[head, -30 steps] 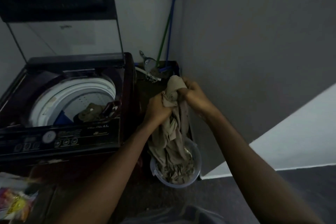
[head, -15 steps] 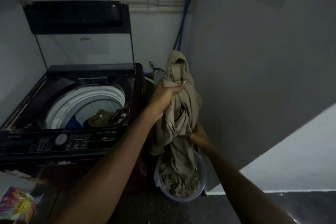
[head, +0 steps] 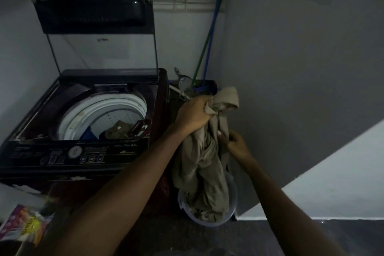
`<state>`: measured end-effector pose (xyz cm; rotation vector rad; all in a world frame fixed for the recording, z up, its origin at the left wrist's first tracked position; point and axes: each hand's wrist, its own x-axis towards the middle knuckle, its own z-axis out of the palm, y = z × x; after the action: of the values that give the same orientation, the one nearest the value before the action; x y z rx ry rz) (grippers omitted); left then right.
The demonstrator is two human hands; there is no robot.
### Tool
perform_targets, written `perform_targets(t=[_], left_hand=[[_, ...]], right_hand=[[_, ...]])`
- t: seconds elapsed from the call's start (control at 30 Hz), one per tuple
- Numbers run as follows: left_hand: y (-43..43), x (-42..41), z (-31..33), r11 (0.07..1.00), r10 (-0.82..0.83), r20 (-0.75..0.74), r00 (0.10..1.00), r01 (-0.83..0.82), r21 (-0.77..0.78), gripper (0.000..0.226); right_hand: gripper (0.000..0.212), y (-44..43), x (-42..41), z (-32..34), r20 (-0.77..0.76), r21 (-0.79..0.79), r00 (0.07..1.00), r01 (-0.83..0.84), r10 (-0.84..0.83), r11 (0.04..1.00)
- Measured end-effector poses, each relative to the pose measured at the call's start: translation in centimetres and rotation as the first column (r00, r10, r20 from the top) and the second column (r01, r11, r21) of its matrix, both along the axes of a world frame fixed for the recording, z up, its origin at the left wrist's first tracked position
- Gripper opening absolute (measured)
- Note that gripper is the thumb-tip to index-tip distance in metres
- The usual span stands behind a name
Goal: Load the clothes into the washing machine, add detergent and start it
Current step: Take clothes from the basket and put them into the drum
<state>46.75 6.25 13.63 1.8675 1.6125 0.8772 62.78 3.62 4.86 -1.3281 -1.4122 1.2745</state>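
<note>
Two hands hold a beige garment that hangs long and nearly upright, its crumpled lower end in the pale bucket on the floor, just right of the washing machine. The right hand pinches a fold at mid-length, while the left hand, higher up, clenches the bunched top. Dim light hides the seams, so I cannot tell what kind of garment it is. Farther off, the lid stands raised, and dark clothes lie in the white drum, partly hidden by its rim.

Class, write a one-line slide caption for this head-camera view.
Left hand and right hand grip a beige garment hanging into the bucket beside the open washing machine.
</note>
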Motion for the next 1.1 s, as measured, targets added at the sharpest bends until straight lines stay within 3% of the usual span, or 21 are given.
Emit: perform_targets(t=[0.07, 0.13, 0.17, 0.27, 0.37, 0.5, 0.57, 0.67, 0.8, 0.87, 0.93, 1.0, 1.1], left_hand=[[-0.3, 0.7, 0.1, 0.994, 0.095, 0.087, 0.992, -0.099, 0.044, 0.025], [-0.1, 0.8, -0.2, 0.999, 0.050, 0.033, 0.998, -0.050, -0.001, 0.032], [0.0, 0.5, -0.3, 0.999, 0.024, -0.040, 0.999, -0.025, -0.047, 0.036], [0.9, -0.8, -0.3, 0.989, 0.144, 0.043, 0.989, -0.142, -0.040, 0.035], [0.9, -1.4, -1.3, 0.987, -0.012, -0.049, 0.999, 0.003, -0.163, 0.037], [1.1, -1.7, -1.5, 0.975, 0.182, 0.225, 0.957, -0.146, -0.168, 0.038], [1.2, -0.8, -1.2, 0.969, 0.217, 0.355, 0.910, -0.156, -0.191, 0.036], [0.8, 0.8, 0.6, 0.977, 0.211, 0.544, 0.812, -0.153, -0.151, 0.034], [0.2, 2.0, 2.0, 0.990, 0.067, 0.561, 0.825, 0.016, -0.141, 0.022], [0.1, 1.7, 1.8, 0.989, 0.026, 0.537, 0.843, 0.057, -0.137, 0.022], [0.3, 0.7, 1.0, 0.991, 0.049, 0.495, 0.868, 0.018, -0.131, 0.029], [0.6, -0.8, -0.1, 0.987, 0.123, 0.471, 0.873, -0.059, -0.148, 0.037], [0.6, -2.3, -1.3, 0.983, 0.166, 0.508, 0.845, -0.098, -0.158, 0.052]], right_hand=[[0.013, 0.5, -0.4, 0.7, -0.017, 0.065, 0.991, 0.133, -0.132, 0.989], [0.017, 0.9, 0.0, 1.1, -0.026, 0.119, 0.971, 0.238, -0.237, 0.964], [0.016, 1.1, 0.3, 1.0, -0.012, 0.131, 0.968, 0.252, -0.252, 0.959], [0.024, 1.2, 0.6, 1.5, 0.063, 0.177, 0.977, 0.192, -0.206, 0.965], [0.035, 1.3, 0.4, 2.6, 0.056, 0.197, 0.979, 0.180, -0.194, 0.964], [0.015, 1.4, 0.2, 4.0, -0.035, 0.261, 0.972, 0.233, -0.232, 0.937], [0.010, 1.2, 0.0, 4.2, -0.064, 0.233, 0.982, 0.188, -0.178, 0.954], [0.029, 0.9, 0.0, 3.1, -0.001, 0.152, 0.996, 0.088, -0.089, 0.984], [0.060, 0.7, -0.3, 1.9, -0.064, 0.069, 0.995, 0.086, -0.082, 0.994], [0.054, 0.9, -0.3, 2.0, 0.006, -0.015, 1.000, -0.029, 0.029, 0.999], [0.039, 1.5, 0.6, 2.5, 0.221, -0.086, 0.964, -0.132, 0.148, 0.988], [0.044, 2.5, 1.8, 3.6, 0.313, 0.140, 0.950, -0.031, -0.014, 0.990], [0.041, 3.6, 2.0, 6.2, 0.113, 0.419, 0.912, 0.315, -0.393, 0.851]])
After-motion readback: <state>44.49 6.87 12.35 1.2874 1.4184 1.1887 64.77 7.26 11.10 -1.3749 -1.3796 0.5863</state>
